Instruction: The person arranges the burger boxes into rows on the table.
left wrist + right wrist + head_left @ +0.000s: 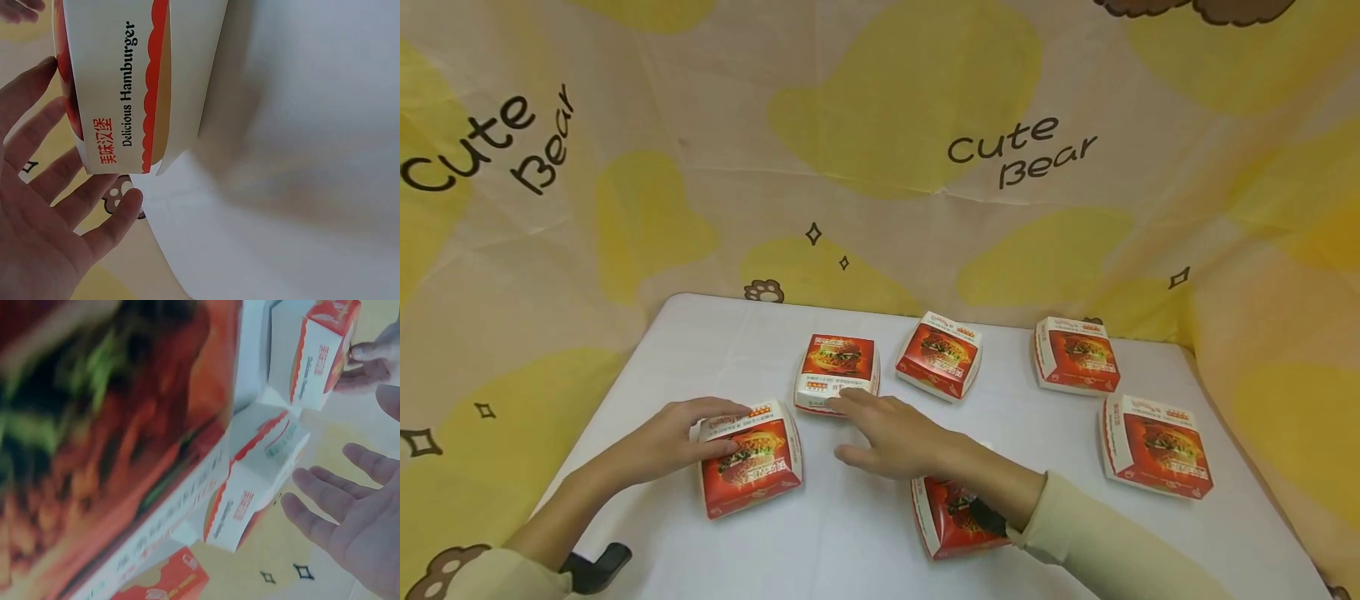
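On the left of the table in the head view, my left hand (658, 442) rests on the top of a red and white hamburger box (763, 471). The left wrist view has the fingers of this hand (47, 206) spread, touching the edge of that box (112, 69). My right hand (891, 433) is held out at the near side of a second hamburger box (837, 358), fingers extended. The right wrist view puts the right hand (356, 519) apart from the boxes, holding nothing. Beneath my right forearm sits another hamburger box (947, 525), partly hidden.
Similar boxes stand at back centre (938, 357), at back right (1077, 357) and on the right side (1157, 448). A white cloth covers the table (842, 542). Behind it hangs a yellow patterned curtain (880, 183).
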Tool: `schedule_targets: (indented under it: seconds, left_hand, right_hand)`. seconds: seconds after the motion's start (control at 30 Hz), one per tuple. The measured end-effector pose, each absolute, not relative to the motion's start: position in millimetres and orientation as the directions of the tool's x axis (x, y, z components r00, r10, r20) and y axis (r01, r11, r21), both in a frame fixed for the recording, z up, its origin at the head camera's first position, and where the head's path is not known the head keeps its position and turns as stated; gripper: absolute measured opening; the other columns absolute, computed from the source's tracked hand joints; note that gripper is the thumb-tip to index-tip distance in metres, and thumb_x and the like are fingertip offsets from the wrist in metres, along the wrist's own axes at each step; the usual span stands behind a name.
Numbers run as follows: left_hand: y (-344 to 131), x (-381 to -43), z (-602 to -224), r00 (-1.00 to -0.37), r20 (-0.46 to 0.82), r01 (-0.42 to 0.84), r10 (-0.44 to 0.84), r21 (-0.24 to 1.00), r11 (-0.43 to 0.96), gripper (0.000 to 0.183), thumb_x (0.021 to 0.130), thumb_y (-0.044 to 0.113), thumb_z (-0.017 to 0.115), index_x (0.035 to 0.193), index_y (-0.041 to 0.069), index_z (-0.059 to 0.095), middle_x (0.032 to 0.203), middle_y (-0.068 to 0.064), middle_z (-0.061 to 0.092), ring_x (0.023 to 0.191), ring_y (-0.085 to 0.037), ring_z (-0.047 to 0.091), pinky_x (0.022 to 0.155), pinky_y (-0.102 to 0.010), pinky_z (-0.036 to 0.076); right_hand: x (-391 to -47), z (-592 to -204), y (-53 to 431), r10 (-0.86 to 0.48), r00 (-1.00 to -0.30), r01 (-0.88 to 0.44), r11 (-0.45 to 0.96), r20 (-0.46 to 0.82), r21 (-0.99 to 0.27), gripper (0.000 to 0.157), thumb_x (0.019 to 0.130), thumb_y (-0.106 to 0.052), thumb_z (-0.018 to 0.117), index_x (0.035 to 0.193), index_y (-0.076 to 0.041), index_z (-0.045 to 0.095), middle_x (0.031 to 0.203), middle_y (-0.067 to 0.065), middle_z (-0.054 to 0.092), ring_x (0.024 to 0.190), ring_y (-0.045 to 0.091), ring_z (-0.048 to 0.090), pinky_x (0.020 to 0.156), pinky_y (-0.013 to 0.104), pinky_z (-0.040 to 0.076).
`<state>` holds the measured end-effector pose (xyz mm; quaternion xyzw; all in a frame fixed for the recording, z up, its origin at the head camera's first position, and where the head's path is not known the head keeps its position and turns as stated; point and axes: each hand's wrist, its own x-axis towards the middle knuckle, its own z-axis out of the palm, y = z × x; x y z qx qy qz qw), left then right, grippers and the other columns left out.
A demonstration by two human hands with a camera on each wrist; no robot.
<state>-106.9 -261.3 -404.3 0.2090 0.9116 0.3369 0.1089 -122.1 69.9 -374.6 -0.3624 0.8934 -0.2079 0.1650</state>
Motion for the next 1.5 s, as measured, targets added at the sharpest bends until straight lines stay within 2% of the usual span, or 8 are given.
schedule_targets:
  seconds: [0.4,0.63,0.73,1.07,1.3,1.43,1.5]
  left_hand:
    - [-246,-97,-402,-0.873,-0.082,0.310,0.480,0.667,0.677,0.053,0.086,0.044,0.076,0.126,0.013,0.066,0.124,-0.003,0.067,0.118,-0.032,0.058,0.095,-0.058,0.048]
    - [-239,-94,-402,-0.838,-0.028,0.399,0.544,0.648,0.649,0.049,0.087,0.045,0.074,0.126,0.015,0.067,0.123,0.003,0.067,0.115,-0.025,0.061,0.095,-0.049,0.050]
    - [-237,-93,-403,-0.831,-0.020,0.415,0.556,0.644,0.643,0.048,0.088,0.045,0.073,0.126,0.015,0.067,0.123,0.004,0.067,0.116,-0.024,0.061,0.095,-0.049,0.050]
    - [-228,-90,-403,-0.847,-0.101,0.337,0.522,0.657,0.674,0.051,0.086,0.052,0.072,0.126,0.021,0.066,0.125,0.007,0.065,0.117,-0.023,0.058,0.096,-0.052,0.049]
    - [-227,-87,-404,-0.844,-0.118,0.330,0.523,0.654,0.681,0.035,0.099,0.043,0.059,0.127,0.023,0.066,0.125,0.007,0.065,0.112,-0.021,0.060,0.093,-0.050,0.051]
    - [-228,-90,-405,-0.817,-0.115,0.346,0.564,0.685,0.641,0.035,0.100,0.038,0.060,0.128,0.020,0.065,0.125,0.007,0.065,0.107,-0.016,0.060,0.089,-0.045,0.053]
    - [-227,-90,-406,-0.806,-0.104,0.358,0.583,0.699,0.619,0.035,0.099,0.038,0.061,0.128,0.019,0.065,0.126,0.006,0.065,0.108,-0.018,0.060,0.090,-0.046,0.053]
  right_hand:
    - [-105,-380,57,-0.781,-0.593,-0.613,0.596,-0.196,-0.519,0.060,0.098,-0.037,0.059,0.152,-0.018,0.041,0.157,0.007,0.036,0.139,0.024,0.042,0.109,0.045,0.040]
    - [-101,-380,58,-0.789,-0.561,-0.592,0.594,-0.251,-0.546,0.062,0.098,-0.040,0.060,0.153,-0.025,0.038,0.158,0.009,0.034,0.130,0.025,0.052,0.102,0.043,0.047]
    - [-100,-381,58,-0.792,-0.551,-0.589,0.592,-0.262,-0.551,0.062,0.097,-0.041,0.060,0.153,-0.026,0.039,0.157,0.008,0.034,0.128,0.024,0.053,0.102,0.043,0.047]
    - [-99,-387,58,-0.793,-0.531,-0.601,0.600,-0.298,-0.528,0.059,0.097,-0.045,0.059,0.150,-0.022,0.045,0.155,0.006,0.040,0.129,0.022,0.052,0.103,0.040,0.046]
    - [-99,-387,60,-0.790,-0.521,-0.588,0.606,-0.323,-0.536,0.061,0.097,-0.044,0.059,0.151,-0.019,0.044,0.152,0.006,0.044,0.133,0.022,0.048,0.107,0.041,0.043]
    - [-101,-385,62,-0.794,-0.517,-0.598,0.603,-0.320,-0.529,0.060,0.097,-0.044,0.060,0.149,-0.017,0.047,0.150,0.006,0.046,0.134,0.021,0.048,0.108,0.039,0.042]
    - [-102,-384,63,-0.795,-0.516,-0.599,0.601,-0.319,-0.529,0.059,0.097,-0.043,0.060,0.148,-0.016,0.048,0.149,0.005,0.047,0.134,0.020,0.048,0.108,0.039,0.041]
